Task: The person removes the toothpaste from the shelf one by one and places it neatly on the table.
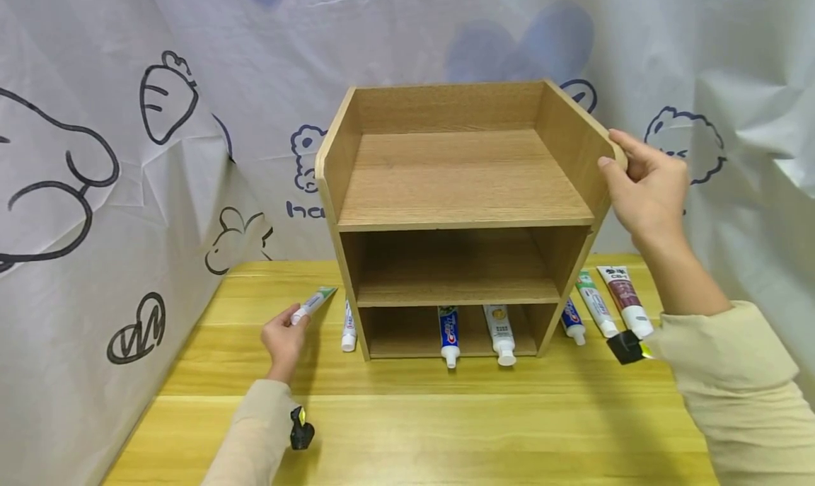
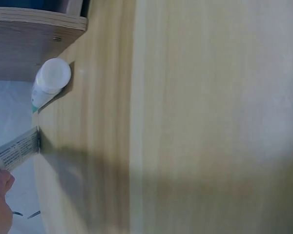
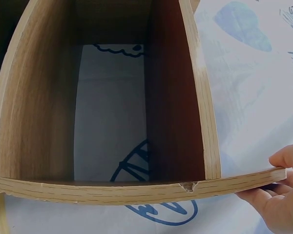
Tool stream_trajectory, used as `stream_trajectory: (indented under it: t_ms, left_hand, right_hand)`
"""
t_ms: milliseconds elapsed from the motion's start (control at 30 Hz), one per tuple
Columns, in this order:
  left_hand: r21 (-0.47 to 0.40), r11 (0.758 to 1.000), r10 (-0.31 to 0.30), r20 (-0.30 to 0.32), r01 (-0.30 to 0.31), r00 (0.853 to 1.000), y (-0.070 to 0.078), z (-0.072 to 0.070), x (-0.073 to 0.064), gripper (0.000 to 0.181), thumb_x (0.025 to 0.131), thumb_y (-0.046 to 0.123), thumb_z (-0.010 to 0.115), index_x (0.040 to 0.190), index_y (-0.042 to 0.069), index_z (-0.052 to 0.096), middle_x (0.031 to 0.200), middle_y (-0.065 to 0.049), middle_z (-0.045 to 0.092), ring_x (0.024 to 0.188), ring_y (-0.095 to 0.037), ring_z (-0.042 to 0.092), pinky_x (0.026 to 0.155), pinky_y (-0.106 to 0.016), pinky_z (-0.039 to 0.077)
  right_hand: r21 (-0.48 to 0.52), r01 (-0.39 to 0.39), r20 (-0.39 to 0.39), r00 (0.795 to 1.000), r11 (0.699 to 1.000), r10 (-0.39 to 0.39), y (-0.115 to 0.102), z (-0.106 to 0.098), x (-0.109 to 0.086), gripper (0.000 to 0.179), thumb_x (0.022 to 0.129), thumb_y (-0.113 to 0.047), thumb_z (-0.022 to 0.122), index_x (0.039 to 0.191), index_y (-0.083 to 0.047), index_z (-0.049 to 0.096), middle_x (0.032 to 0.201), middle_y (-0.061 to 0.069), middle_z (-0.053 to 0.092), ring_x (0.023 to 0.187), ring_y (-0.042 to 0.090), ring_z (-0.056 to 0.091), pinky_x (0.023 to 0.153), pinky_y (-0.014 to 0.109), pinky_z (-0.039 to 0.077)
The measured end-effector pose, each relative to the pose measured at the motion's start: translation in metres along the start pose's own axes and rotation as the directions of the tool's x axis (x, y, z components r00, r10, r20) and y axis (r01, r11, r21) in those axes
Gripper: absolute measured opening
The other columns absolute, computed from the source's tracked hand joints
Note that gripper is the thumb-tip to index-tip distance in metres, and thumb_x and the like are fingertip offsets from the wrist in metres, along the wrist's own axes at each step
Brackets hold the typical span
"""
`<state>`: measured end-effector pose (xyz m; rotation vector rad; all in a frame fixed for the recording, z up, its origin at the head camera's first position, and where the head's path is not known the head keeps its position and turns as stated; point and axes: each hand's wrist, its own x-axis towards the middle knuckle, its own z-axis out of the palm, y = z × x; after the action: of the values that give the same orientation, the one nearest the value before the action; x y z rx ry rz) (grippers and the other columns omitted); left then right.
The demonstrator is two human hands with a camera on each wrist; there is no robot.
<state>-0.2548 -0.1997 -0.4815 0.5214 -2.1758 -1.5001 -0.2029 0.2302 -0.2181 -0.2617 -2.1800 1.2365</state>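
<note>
My left hand pinches a white and green toothpaste tube by its cap end, left of the wooden shelf. In the left wrist view the flat end of this tube points at the tabletop. Another white tube lies beside the shelf's left side. My right hand grips the top front edge of the shelf's right side panel, thumb on the inner face. On the bottom level lie a blue toothpaste tube and a white tube, caps toward me.
Right of the shelf lie a blue tube, a green and white tube and a maroon and white tube. The wooden table extends in front. A white printed curtain hangs behind and at both sides.
</note>
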Motion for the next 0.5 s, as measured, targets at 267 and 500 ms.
stream_trajectory:
  t_ms: [267, 500]
  left_hand:
    - [0.049, 0.998, 0.046, 0.036, -0.048, 0.998, -0.008, 0.004, -0.004, 0.031, 0.077, -0.003, 0.063, 0.107, -0.011, 0.064, 0.105, -0.030, 0.063, 0.096, -0.037, 0.063, 0.062, -0.008, 0.046]
    - [0.139, 0.982, 0.107, 0.136, -0.126, 0.985, -0.014, 0.006, -0.009, 0.037, 0.079, -0.005, 0.065, 0.113, -0.016, 0.058, 0.111, -0.033, 0.059, 0.101, -0.042, 0.061, 0.083, -0.047, 0.053]
  right_hand:
    - [-0.006, 0.011, -0.013, 1.000, 1.000, -0.012, 0.000, 0.000, 0.000, 0.039, 0.091, -0.017, 0.053, 0.130, -0.017, 0.055, 0.120, 0.019, 0.060, 0.105, 0.017, 0.063, 0.083, 0.020, 0.052]
    - [-0.007, 0.004, -0.016, 1.000, 1.000, -0.004, 0.000, 0.001, 0.000, 0.039, 0.091, -0.017, 0.053, 0.130, -0.017, 0.055, 0.121, 0.018, 0.060, 0.105, 0.016, 0.063, 0.084, 0.021, 0.052]
